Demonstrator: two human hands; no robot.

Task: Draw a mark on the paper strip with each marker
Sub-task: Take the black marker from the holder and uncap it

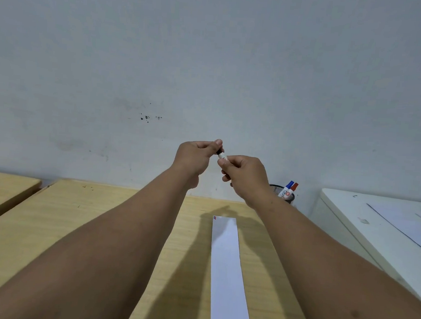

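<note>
Marker (221,155) up in the air between both hands, tilted, black cap end up-left: left hand (194,155) pinches the cap, right hand (244,176) grips the white barrel. Below, paper strip (226,272) runs lengthwise away on the desk (75,224), marks at its far corner. Cup (290,197) far right holds blue and red markers.

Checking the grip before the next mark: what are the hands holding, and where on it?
One marker: the left hand pinches its black cap end, the right hand grips the white barrel.
</note>
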